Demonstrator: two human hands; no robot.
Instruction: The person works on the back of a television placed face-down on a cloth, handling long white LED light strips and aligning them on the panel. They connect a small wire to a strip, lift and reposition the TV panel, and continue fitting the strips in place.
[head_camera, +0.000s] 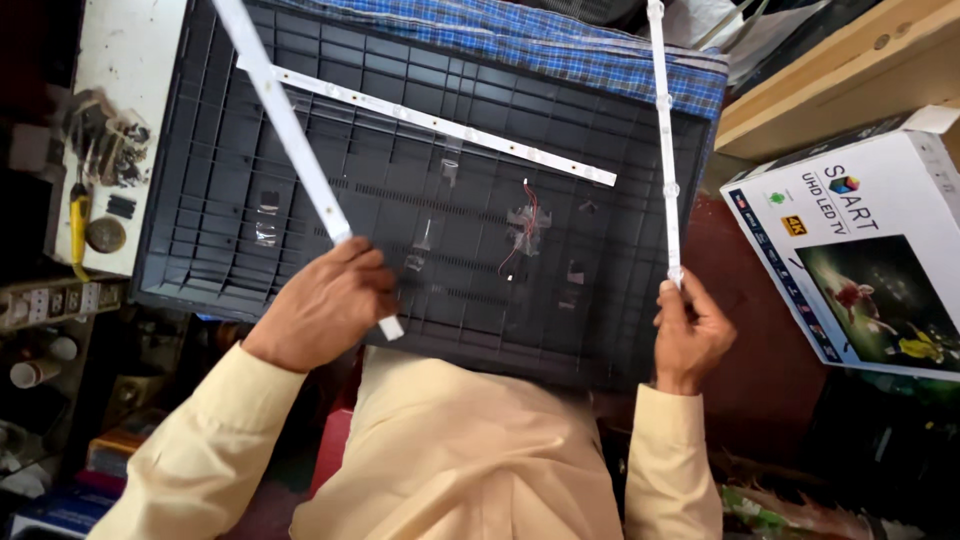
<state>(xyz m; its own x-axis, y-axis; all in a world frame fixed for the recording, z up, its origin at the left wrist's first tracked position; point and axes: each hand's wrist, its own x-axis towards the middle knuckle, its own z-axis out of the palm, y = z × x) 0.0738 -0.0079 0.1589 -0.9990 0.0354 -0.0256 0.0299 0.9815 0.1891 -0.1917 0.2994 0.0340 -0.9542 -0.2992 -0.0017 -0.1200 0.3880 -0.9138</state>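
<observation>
A large black ribbed plastic back cover (250, 180) of a television lies flat in front of me. My left hand (330, 300) grips a long white light strip (285, 125) near its lower end; the strip runs up and to the left across the cover. My right hand (690, 335) pinches the lower end of a second white light strip (665, 150), held nearly upright along the cover's right edge. A third white strip (450, 125) lies loose on the cover, slanting from upper left to right. Red wires (522, 225) sit near the cover's middle.
A blue checked cloth (560, 45) lies under the cover's far edge. A printed television box (860, 250) stands at the right, below a wooden shelf (830, 75). At the left, a white bench (125, 60) holds small parts and a yellow-handled tool (78, 225).
</observation>
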